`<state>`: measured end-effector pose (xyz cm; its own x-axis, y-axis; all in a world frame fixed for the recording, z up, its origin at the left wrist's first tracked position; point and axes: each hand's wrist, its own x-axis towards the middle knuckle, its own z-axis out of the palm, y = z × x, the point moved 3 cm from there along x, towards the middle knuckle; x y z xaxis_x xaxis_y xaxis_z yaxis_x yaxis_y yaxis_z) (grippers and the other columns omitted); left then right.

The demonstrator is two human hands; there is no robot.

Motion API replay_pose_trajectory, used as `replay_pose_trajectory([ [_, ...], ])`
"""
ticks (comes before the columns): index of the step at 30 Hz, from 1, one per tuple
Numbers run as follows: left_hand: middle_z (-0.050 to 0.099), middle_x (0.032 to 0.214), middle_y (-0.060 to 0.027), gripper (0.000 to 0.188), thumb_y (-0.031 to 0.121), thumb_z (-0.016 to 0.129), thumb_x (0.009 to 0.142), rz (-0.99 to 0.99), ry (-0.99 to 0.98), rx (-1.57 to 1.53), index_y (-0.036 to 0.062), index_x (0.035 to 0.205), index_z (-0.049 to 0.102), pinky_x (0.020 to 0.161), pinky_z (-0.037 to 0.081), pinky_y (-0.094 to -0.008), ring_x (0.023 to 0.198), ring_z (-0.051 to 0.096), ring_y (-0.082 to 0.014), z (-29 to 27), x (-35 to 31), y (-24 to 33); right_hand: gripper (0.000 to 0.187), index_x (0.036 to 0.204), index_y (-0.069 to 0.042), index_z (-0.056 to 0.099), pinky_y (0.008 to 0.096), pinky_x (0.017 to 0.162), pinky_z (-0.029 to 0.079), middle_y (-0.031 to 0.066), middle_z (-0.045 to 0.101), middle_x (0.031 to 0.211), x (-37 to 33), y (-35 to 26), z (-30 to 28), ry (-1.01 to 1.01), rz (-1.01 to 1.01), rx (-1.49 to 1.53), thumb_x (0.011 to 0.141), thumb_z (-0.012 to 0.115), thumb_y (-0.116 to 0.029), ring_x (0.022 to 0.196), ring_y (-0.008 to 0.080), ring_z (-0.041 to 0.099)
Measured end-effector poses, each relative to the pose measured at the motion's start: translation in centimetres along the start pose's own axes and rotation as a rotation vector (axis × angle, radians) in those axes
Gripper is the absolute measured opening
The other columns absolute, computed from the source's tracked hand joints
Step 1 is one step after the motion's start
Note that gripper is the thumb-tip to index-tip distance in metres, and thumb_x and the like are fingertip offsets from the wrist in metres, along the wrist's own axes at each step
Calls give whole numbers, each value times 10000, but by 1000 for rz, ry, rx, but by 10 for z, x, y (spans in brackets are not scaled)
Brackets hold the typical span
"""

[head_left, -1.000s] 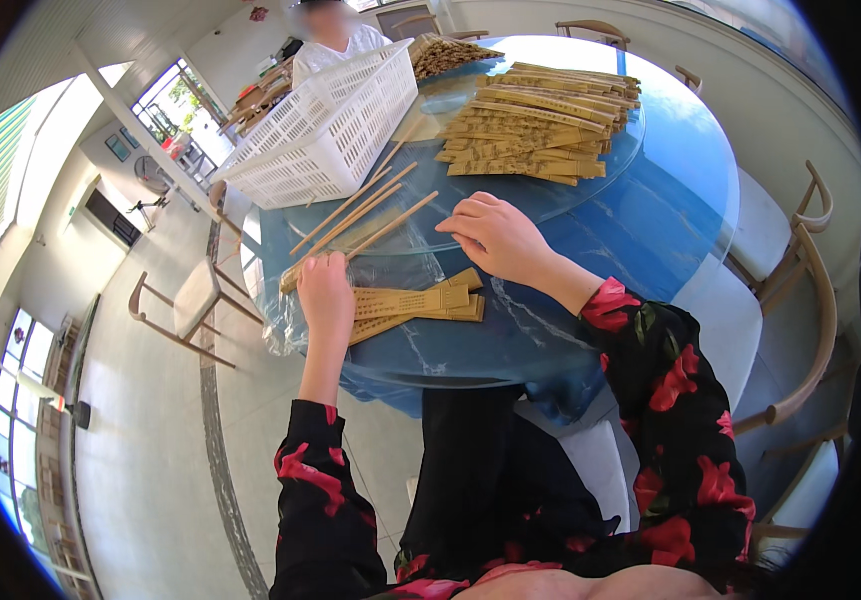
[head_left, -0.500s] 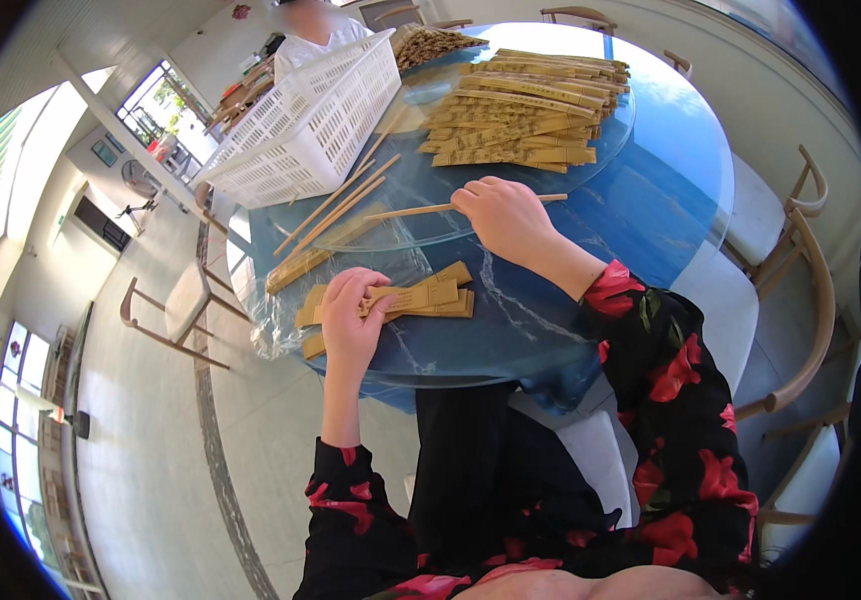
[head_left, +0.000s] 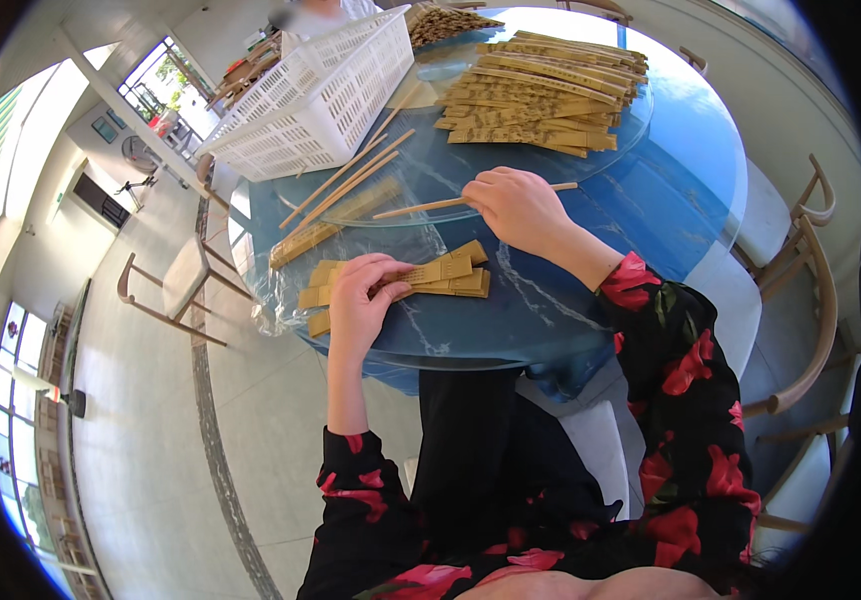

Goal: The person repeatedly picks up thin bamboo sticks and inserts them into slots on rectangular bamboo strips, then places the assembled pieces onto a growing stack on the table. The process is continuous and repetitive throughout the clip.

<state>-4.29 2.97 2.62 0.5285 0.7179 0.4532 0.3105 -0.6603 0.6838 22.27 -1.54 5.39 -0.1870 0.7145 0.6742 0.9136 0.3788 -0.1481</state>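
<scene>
My right hand point(head_left: 518, 207) is closed round a pair of light wooden chopsticks point(head_left: 425, 207), held nearly level above the table, their ends jutting out on both sides. Nearer to me, my left hand point(head_left: 358, 298) has thumb and fingertips pinched on the top paper sleeve point(head_left: 450, 268) of a small fanned stack of tan chopstick sleeves. The rest of that stack point(head_left: 315, 298) shows to the left of the hand and beneath it. Behind the left hand lies a bundle of sleeves point(head_left: 306, 243) partly under clear plastic.
Several loose chopsticks point(head_left: 358, 180) lie beside a white slatted plastic basket point(head_left: 335, 118). A big pile of tan sleeves point(head_left: 550, 90) rests on the glass turntable, with a heap of sticks point(head_left: 440, 27) behind. Clear plastic wrap point(head_left: 275, 300) crumples at the left table edge. Wooden chairs stand around.
The view has shifted slightly. My left fingertips have moved a little to the right along the top sleeve. The right hand keeps the chopsticks in almost the same place.
</scene>
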Motion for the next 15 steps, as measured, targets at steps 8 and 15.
replay_pose_trajectory([
  [8, 735, 999, -106, 141, 31, 725, 873, 41, 72, 113, 35, 1003, 780, 850, 526, -348, 968, 679, -264, -4, 0, 1, 222, 922, -93, 762, 444, 715, 518, 96, 689, 828, 4, -21, -12, -260, 35, 375, 920, 744, -314, 815, 329, 672],
  [15, 744, 976, -113, 116, 37, 719, 878, 48, 86, 101, 26, 981, 772, 866, 521, -352, 960, 679, -276, -2, 0, 6, 257, 931, -102, 788, 432, 667, 489, 91, 682, 803, 0, -14, -7, -265, 39, 477, 893, 781, -357, 769, 318, 653],
])
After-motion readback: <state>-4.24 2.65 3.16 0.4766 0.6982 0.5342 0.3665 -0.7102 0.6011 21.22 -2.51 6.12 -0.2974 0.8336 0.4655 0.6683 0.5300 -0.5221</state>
